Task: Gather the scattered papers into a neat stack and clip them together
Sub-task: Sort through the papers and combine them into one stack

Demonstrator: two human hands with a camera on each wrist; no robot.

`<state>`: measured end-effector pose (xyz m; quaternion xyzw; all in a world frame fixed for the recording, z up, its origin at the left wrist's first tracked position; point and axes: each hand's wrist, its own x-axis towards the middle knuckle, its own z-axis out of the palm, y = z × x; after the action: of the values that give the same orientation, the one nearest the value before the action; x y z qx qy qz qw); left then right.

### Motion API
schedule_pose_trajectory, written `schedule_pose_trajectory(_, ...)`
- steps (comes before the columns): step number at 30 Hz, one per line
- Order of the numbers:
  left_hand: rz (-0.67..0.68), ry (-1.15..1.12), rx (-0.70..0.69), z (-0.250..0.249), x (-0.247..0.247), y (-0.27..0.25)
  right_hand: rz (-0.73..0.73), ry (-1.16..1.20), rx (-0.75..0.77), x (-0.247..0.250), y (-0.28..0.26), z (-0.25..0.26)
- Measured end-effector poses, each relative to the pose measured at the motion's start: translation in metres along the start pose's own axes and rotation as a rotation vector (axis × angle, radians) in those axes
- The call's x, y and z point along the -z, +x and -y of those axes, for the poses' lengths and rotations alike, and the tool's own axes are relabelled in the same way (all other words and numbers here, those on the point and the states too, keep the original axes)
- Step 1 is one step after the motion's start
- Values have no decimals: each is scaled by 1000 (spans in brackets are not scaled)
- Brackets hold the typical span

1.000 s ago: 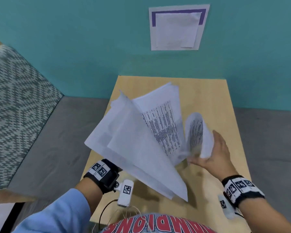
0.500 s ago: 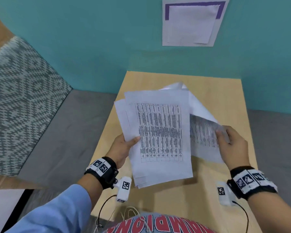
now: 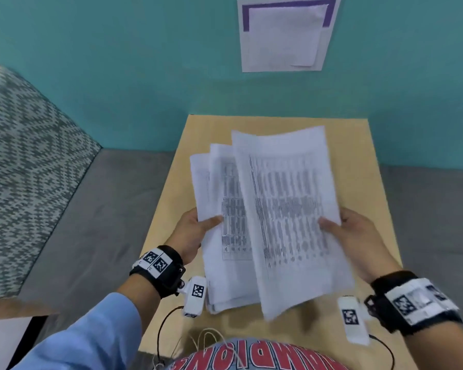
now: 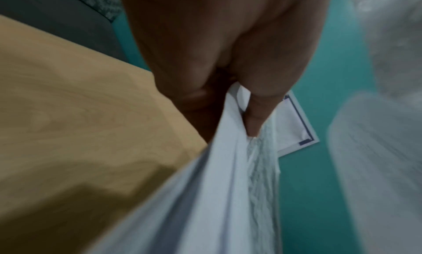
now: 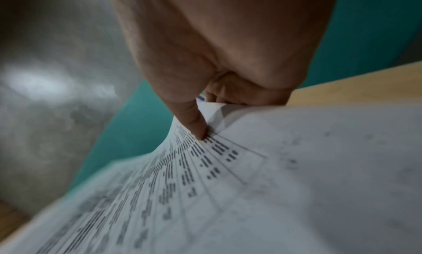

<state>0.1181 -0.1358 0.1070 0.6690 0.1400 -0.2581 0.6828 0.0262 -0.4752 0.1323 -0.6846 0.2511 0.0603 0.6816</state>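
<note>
Teal wall [image 3: 118,76] is standing behind a narrow light-wood table [image 3: 364,161], with a white sheet bordered in purple [image 3: 286,33] hanging on it above the table's far edge. Grey flooring is lying to both sides of the table, and a grey-and-white patterned rug [image 3: 24,156] is spreading out at the far left.

Above the table, both hands are holding printed white papers off the surface. The left hand [image 3: 190,233] is gripping the left edge of a loose bundle of white printed sheets [image 3: 225,209], thumb lying on top and fingers underneath; in the left wrist view the thumb [image 4: 255,117] is pressing into the paper edge. The sheets in this bundle are fanning out unevenly, their far corners stepping apart.

The right hand [image 3: 358,236] is pinching the right edge of a white sheet printed with a dark table [image 3: 286,214], thumb on top. This sheet is overlapping the right part of the bundle and tilting, its near corner hanging lower toward the person. In the right wrist view the thumb [image 5: 191,120] is pressing down on the printed rows.

Black wrist straps with white coded markers are wrapping both wrists, and a blue sleeve [image 3: 91,337] is covering the left forearm.
</note>
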Motion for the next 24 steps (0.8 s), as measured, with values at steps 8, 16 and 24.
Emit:
schedule_pose_trajectory(8,229,21,-24,-13,-11,-19,98,200,-230,-30,7,-24)
schedule_pose_trajectory(16,320,-76,-20,-12,-14,-30,173,194,-115,-27,-10,-5)
schedule_pose_trajectory(24,72,58,-399,4,-49,-29,-86,40,349,-38,-32,-5)
